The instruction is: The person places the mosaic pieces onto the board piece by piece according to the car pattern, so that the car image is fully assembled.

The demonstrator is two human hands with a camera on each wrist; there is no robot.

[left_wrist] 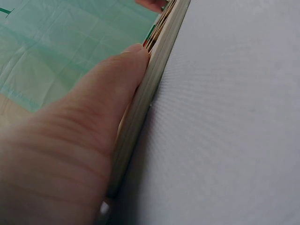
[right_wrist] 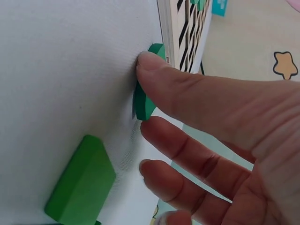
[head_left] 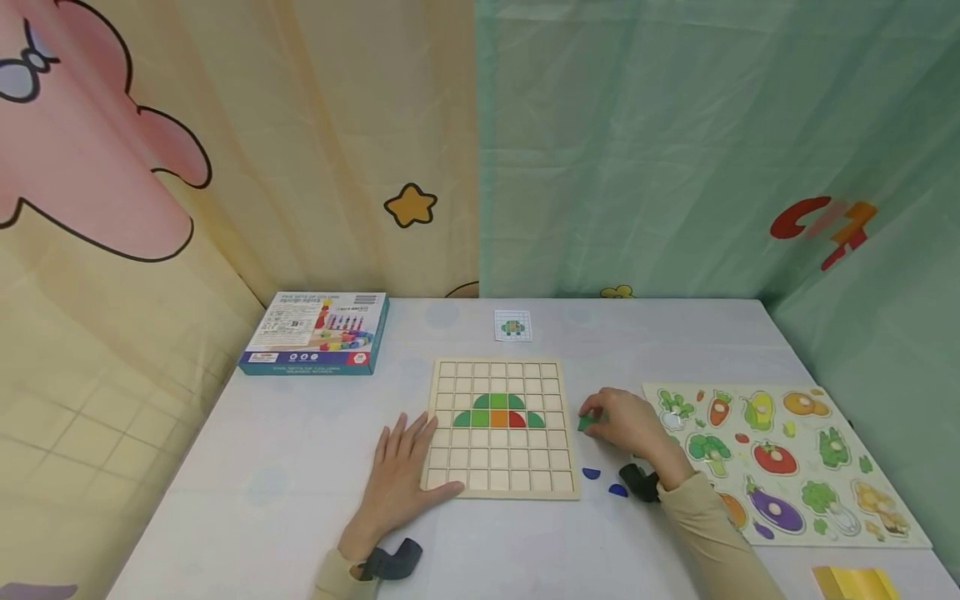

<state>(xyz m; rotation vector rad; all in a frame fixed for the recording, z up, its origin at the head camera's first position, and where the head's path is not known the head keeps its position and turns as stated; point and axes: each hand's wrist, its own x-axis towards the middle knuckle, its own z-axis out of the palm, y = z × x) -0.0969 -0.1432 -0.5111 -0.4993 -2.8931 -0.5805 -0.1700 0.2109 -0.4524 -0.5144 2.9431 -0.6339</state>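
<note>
A wooden grid board (head_left: 501, 481) lies in the middle of the table, with several green, orange and red pieces (head_left: 498, 419) set in its upper cells. My left hand (head_left: 400, 475), fingers spread, rests at the board's lower-left side; its thumb (left_wrist: 108, 86) lies along the edge in the left wrist view. Just right of the board, my right hand (head_left: 622, 419) pinches a dark green curved piece (right_wrist: 143, 101) near the table surface. The index finger is mostly hidden behind the thumb. A lighter green block (right_wrist: 84, 180) lies near that hand in the right wrist view.
Two blue half-round pieces (head_left: 591, 473) lie below my right hand. A vegetable puzzle board (head_left: 795, 467) occupies the right side. A small pattern card (head_left: 513, 326) lies beyond the grid; a printed box (head_left: 315, 333) sits at back left. A yellow object (head_left: 855, 583) is at front right.
</note>
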